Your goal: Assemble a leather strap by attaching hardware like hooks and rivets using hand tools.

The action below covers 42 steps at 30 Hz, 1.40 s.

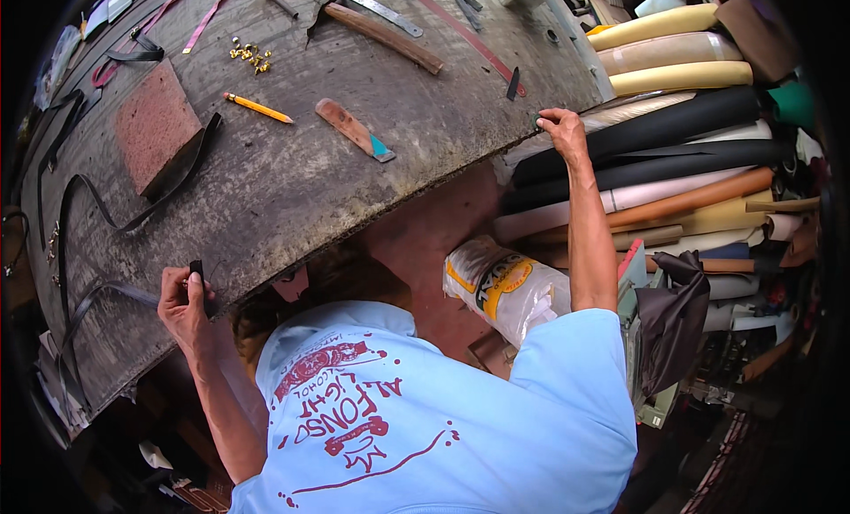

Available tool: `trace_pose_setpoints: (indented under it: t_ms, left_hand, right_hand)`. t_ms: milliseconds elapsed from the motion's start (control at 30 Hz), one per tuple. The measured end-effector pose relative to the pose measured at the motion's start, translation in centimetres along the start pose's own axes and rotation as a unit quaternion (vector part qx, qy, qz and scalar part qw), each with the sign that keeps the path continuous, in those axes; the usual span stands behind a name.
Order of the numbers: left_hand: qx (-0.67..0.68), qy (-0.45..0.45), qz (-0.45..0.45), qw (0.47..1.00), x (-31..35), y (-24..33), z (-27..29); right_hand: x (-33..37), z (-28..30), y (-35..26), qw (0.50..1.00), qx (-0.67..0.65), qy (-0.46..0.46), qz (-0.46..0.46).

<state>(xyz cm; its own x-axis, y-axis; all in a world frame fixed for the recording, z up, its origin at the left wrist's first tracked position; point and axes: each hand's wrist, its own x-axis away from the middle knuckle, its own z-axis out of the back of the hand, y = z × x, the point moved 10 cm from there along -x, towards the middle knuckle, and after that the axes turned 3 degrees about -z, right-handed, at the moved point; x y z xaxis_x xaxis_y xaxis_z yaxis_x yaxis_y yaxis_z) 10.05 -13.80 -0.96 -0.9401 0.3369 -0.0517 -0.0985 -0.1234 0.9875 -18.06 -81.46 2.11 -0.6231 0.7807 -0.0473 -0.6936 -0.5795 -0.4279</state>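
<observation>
At the near left of the worktable (292, 182), my left hand (184, 303) is closed on a black strap (197, 270), its dark end standing up between thumb and fingers. A length of the black strap (124, 289) trails left from that hand. My right hand (567, 135) reaches to the table's right front edge, thumb and fingers pinched together. Something small and dark shows at those fingertips, too small to name. Between the hands lie a wood-handled blade (356, 131) with a teal band and a yellow pencil (257, 108).
A reddish brick block (159, 129) rests on another black strap (190, 170). Farther back are brass studs (251, 55), a hammer (385, 38), a metal ruler (382, 12) and a red strip (469, 38). Material rolls (655, 142) and a printed plastic sack (505, 288) crowd the right.
</observation>
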Motion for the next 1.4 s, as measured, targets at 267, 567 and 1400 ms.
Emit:
trace_pose_setpoints:
  t_ms: [267,567,1400]
  left_hand:
    - [0.003,-0.001,-0.011,1.0,0.1,0.4,-0.2]
    - [0.012,-0.003,-0.011,1.0,-0.2,0.2,0.1]
    - [0.175,-0.033,0.173,0.969,1.4,3.3,-0.7]
  right_hand:
    - [3.6,0.4,-3.2,0.951,-0.227,-0.182,-0.109]
    - [4.7,-0.3,-7.5,0.954,-0.25,-0.148,-0.075]
    - [27.4,-16.7,-44.6,0.756,-0.597,-0.262,0.056]
